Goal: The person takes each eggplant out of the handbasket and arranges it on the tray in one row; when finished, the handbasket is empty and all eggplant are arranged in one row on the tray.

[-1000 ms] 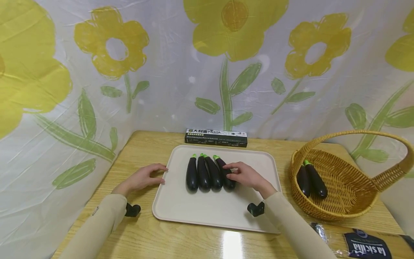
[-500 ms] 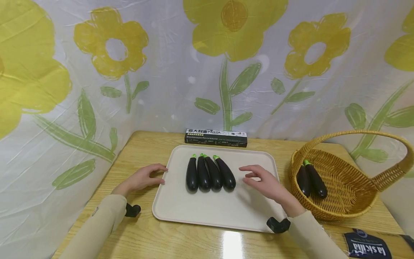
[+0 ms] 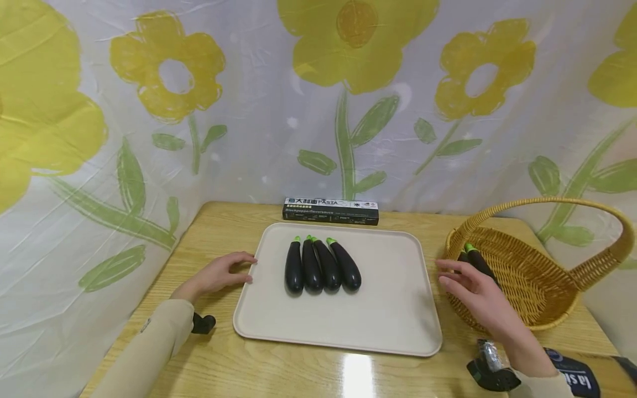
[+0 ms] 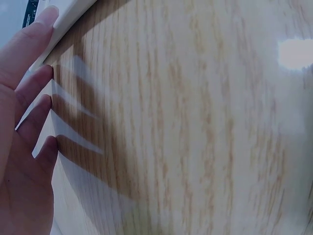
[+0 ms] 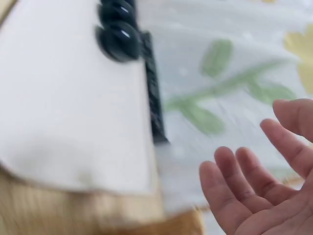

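Note:
Several dark eggplants (image 3: pixel 330 272) with green stem ends lie side by side on a cream tray (image 3: pixel 338 323) in the head view. My left hand (image 3: pixel 219 273) rests by the tray's left edge, fingertips right at the rim; its loosely spread fingers (image 4: pixel 34 117) show in the left wrist view, with the thumb at the tray. My right hand (image 3: pixel 480 298) is over the near-left side of a wicker basket (image 3: pixel 537 287), holding nothing. Inside the basket lie two more eggplants (image 3: pixel 480 262), partly hidden by that hand. The right fingers (image 5: pixel 234 181) are spread and relaxed.
A black pasta box (image 3: pixel 330 211) stands behind the tray. To the lower right, a package (image 3: pixel 577 370) with a dark label lies partly under the right forearm. A flowered curtain (image 3: pixel 259 110) hangs behind the wooden table (image 3: pixel 278 367). The basket's tall handle (image 3: pixel 552 202) arches above it.
My right hand has let go of the rightmost eggplant on the tray and moved right, off the tray to the basket. My left hand has stayed at the tray's edge.

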A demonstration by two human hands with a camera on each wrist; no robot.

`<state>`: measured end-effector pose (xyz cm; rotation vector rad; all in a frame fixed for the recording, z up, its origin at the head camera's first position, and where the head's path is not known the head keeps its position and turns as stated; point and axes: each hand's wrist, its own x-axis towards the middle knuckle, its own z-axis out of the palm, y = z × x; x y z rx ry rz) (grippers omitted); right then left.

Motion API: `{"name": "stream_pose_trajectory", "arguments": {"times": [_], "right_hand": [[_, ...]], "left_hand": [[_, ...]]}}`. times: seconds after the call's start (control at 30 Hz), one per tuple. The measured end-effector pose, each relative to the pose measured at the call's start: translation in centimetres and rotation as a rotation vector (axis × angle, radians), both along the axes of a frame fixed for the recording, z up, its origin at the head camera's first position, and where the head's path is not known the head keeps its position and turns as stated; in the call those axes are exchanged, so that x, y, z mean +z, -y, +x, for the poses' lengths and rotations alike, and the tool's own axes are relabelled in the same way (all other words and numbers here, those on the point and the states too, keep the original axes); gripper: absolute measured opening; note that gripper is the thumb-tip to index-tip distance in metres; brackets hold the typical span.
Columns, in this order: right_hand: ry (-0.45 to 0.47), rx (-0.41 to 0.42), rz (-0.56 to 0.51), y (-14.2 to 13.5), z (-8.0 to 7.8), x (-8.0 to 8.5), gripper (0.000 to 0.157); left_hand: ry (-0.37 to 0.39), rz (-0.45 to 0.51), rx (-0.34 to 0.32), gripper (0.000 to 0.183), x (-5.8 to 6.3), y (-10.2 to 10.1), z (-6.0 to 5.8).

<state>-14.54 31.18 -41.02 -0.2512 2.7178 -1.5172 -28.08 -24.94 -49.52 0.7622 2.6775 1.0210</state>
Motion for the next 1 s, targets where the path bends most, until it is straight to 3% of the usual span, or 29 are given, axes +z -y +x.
{"name": "stream_pose_trajectory", "arguments": {"times": [0.13,0.27,0.4,0.63,0.8,1.0], "right_hand": [[0.0,-0.044,-0.064,-3.5,0.6,1.1,0.047],[-0.023,-0.12,-0.025,-7.3,0.3,1.6,0.046],[0.009,-0.18,0.08,-9.9,-0.9,2.1,0.055],[0.132,-0.181,0.2,-12.4,-3.6,2.6,0.071],[0.221,-0.178,0.171,-13.9,-5.1,1.9,0.077],[0.225,-0.128,0.105,-15.1,-6.8,0.0,0.074]], "left_hand": [[0.002,0.01,0.001,0.043,0.0,-0.1,0.0],[0.0,0.003,-0.002,0.043,0.0,-0.1,0.0],[-0.006,-0.008,-0.002,0.042,0.1,-0.1,0.0],[-0.014,-0.009,-0.003,0.041,0.2,0.0,0.1],[-0.013,-0.011,-0.003,0.041,0.1,-0.1,0.1],[-0.003,-0.016,0.002,0.043,0.1,0.0,0.1]]}}
